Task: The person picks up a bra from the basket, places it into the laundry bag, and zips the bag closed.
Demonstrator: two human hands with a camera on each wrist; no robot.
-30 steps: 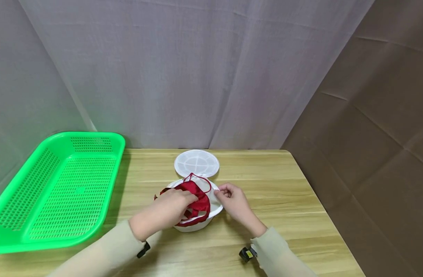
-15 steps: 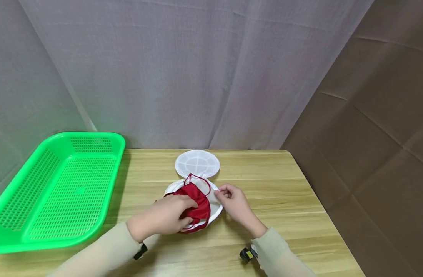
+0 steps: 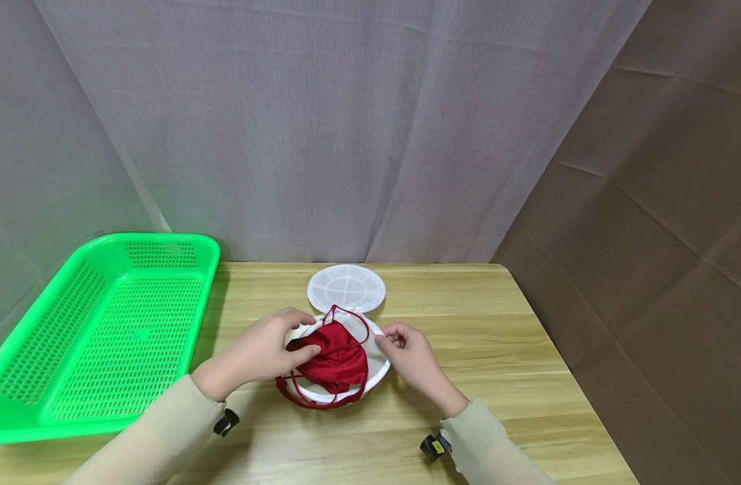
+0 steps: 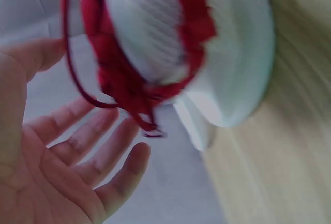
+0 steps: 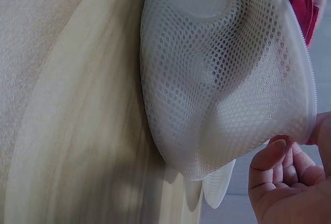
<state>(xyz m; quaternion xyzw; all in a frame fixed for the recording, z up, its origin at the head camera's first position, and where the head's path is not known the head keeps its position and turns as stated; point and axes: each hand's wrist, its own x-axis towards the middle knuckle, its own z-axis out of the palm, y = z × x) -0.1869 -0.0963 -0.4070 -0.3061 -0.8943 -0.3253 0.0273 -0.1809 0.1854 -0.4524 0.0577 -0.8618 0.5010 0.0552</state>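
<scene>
A white mesh laundry bag (image 3: pixel 380 367) with a stiff round rim stands open on the table. In it lies a red satin undergarment (image 3: pixel 340 357) with thin straps, some of them hanging over the near left rim. My left hand (image 3: pixel 258 347) is at the left side of the bag, thumb over the garment. In the left wrist view its fingers (image 4: pixel 98 157) are spread and loosely bent, close to a red strap (image 4: pixel 72 74). With thumb and fingers my right hand (image 3: pixel 409 350) pinches the right rim; the right wrist view shows the zipper (image 5: pixel 310 84) along that edge.
The bag's round white mesh lid (image 3: pixel 346 286) lies folded back behind it. A large green plastic basket (image 3: pixel 191 316) stands at the left of the wooden table (image 3: pixel 498 323). Grey curtain (image 3: pixel 285 135) hangs behind, brown cloth (image 3: pixel 661 236) at the right.
My left hand has drawn back left from over the red undergarment to the bag's left rim, its fingers spreading. More of the garment and its straps shows. My right hand stays at the rim.
</scene>
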